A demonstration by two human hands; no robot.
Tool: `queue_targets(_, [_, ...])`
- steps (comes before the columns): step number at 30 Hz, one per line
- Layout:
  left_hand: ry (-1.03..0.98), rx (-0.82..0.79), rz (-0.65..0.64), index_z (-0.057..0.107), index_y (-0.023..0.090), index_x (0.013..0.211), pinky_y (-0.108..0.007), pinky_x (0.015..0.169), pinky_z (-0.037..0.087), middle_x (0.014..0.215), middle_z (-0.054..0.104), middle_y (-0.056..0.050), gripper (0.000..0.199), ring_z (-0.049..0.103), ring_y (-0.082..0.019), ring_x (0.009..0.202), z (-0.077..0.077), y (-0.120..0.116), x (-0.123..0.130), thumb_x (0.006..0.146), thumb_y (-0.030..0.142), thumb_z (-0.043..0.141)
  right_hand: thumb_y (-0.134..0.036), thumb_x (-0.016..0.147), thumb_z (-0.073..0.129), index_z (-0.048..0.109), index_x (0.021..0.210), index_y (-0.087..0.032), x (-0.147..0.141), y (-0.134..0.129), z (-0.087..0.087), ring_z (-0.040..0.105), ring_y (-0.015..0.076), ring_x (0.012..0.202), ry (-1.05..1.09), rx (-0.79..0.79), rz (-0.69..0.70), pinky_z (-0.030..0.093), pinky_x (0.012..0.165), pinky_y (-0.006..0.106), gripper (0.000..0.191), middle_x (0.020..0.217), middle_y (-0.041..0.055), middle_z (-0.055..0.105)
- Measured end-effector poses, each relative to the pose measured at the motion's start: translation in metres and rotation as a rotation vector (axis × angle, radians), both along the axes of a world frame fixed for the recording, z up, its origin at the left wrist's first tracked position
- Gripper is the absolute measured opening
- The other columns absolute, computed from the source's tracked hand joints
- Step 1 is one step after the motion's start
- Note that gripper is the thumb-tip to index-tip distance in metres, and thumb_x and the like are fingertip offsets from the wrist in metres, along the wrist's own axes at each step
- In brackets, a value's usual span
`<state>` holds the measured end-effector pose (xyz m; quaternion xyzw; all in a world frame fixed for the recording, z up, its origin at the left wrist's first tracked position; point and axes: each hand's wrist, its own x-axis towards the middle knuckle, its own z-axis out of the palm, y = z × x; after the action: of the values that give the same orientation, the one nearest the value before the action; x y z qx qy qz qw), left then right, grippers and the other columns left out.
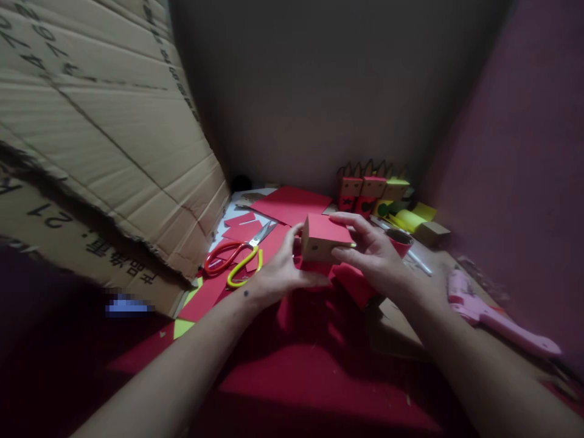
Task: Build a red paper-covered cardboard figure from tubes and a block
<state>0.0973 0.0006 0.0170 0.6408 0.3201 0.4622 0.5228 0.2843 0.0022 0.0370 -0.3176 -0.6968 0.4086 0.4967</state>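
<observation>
A small cardboard box (319,248) with red paper on its top is held between my two hands over the red surface. My left hand (283,260) grips its left side, thumb below and fingers behind. On the right side, my right hand (367,249) has fingers on the red top and its thumb at the front face, where a small dark hole shows. Beneath the right hand lies a folded red piece (353,283), partly hidden. Left of my left hand rest scissors (246,249) with one red and one yellow handle, their blades apart.
Red paper sheets (292,204) lie behind the box. Finished-looking cardboard figures (362,188) stand at the back right, beside a yellow paper roll (408,220). A pink glue gun (497,316) lies at right. A large cardboard flap (118,134) rises at left.
</observation>
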Motion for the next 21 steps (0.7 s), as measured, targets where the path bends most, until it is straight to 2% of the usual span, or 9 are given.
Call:
queue_targets(2, [-0.014, -0.028, 0.028, 0.023, 0.027, 0.140, -0.044, 0.095, 0.042, 0.133, 0.047, -0.012, 0.093, 0.047, -0.031, 0.121, 0.003, 0.000, -0.006, 0.066, 0.022, 0.078, -0.025, 0.074, 0.070, 0.054, 0.116, -0.029, -0.001, -0.001, 0.002, 0.050, 0.0244, 0.114, -0.019, 0.029, -0.008, 0.047, 0.091, 0.041, 0.045, 0.124, 0.0054, 0.050])
queue_targets(3, [-0.032, -0.029, 0.024, 0.024, 0.029, 0.140, -0.043, 0.097, 0.041, 0.135, 0.044, -0.011, 0.085, 0.046, -0.029, 0.122, 0.004, 0.000, -0.007, 0.071, 0.026, 0.074, -0.025, 0.074, 0.069, 0.054, 0.116, -0.029, -0.001, -0.002, 0.003, 0.049, 0.0246, 0.115, -0.028, 0.040, -0.014, 0.047, 0.091, 0.041, 0.045, 0.123, 0.0054, 0.050])
queue_targets(5, [-0.064, 0.026, 0.003, 0.035, 0.029, 0.135, -0.040, 0.098, 0.040, 0.136, 0.046, -0.008, 0.064, 0.046, -0.027, 0.122, 0.007, -0.001, -0.007, 0.079, 0.028, 0.066, -0.024, 0.074, 0.069, 0.055, 0.114, -0.027, -0.002, -0.002, 0.003, 0.048, 0.0252, 0.117, -0.031, 0.050, -0.023, 0.046, 0.093, 0.042, 0.043, 0.122, 0.0058, 0.049])
queue_targets(7, [-0.064, 0.084, -0.008, 0.047, 0.026, 0.127, -0.037, 0.099, 0.040, 0.131, 0.052, -0.007, 0.050, 0.048, -0.026, 0.121, 0.008, -0.001, -0.005, 0.080, 0.026, 0.065, -0.024, 0.073, 0.070, 0.054, 0.114, -0.026, -0.004, -0.002, 0.003, 0.046, 0.0261, 0.119, -0.012, 0.053, -0.006, 0.046, 0.094, 0.042, 0.044, 0.123, 0.0069, 0.048])
queue_targets(10, [-0.073, 0.064, -0.023, 0.049, 0.023, 0.124, -0.038, 0.099, 0.040, 0.128, 0.055, -0.007, 0.048, 0.050, -0.027, 0.120, 0.007, 0.001, -0.005, 0.079, 0.023, 0.067, -0.023, 0.065, 0.076, 0.041, 0.128, -0.027, -0.006, 0.000, 0.000, 0.045, 0.0275, 0.122, 0.022, 0.011, 0.037, 0.046, 0.095, 0.043, 0.072, 0.130, 0.0097, 0.043])
queue_targets(12, [-0.097, 0.046, -0.028, 0.049, 0.023, 0.125, -0.039, 0.099, 0.040, 0.130, 0.055, -0.008, 0.050, 0.050, -0.027, 0.120, 0.006, 0.002, -0.006, 0.078, 0.022, 0.068, -0.020, 0.058, 0.080, 0.025, 0.137, -0.028, -0.008, 0.000, -0.001, 0.047, 0.0287, 0.121, 0.037, -0.072, 0.027, 0.046, 0.095, 0.044, 0.096, 0.133, 0.0121, 0.040])
queue_targets(13, [-0.108, 0.047, -0.028, 0.050, 0.022, 0.124, -0.039, 0.098, 0.041, 0.130, 0.055, -0.008, 0.050, 0.050, -0.028, 0.119, 0.006, 0.003, -0.007, 0.077, 0.021, 0.068, -0.019, 0.056, 0.080, 0.021, 0.139, -0.028, -0.010, 0.000, -0.001, 0.048, 0.0293, 0.119, 0.038, -0.124, 0.029, 0.047, 0.094, 0.045, 0.102, 0.132, 0.0129, 0.041])
queue_targets(16, [-0.133, 0.043, -0.039, 0.050, 0.022, 0.123, -0.038, 0.098, 0.042, 0.129, 0.055, -0.008, 0.049, 0.050, -0.027, 0.119, 0.005, 0.005, -0.010, 0.077, 0.018, 0.068, -0.015, 0.054, 0.079, 0.030, 0.134, -0.024, -0.013, -0.001, 0.000, 0.053, 0.0302, 0.114, -0.016, -0.231, 0.072, 0.046, 0.095, 0.045, 0.094, 0.124, 0.0116, 0.053])
queue_targets(21, [-0.138, 0.035, -0.044, 0.051, 0.021, 0.124, -0.040, 0.099, 0.040, 0.128, 0.056, -0.009, 0.051, 0.051, -0.027, 0.119, 0.005, 0.004, -0.010, 0.076, 0.019, 0.069, -0.016, 0.057, 0.078, 0.047, 0.118, -0.020, -0.017, -0.001, -0.006, 0.057, 0.0299, 0.108, -0.056, -0.255, 0.072, 0.046, 0.093, 0.046, 0.068, 0.111, 0.0095, 0.062])
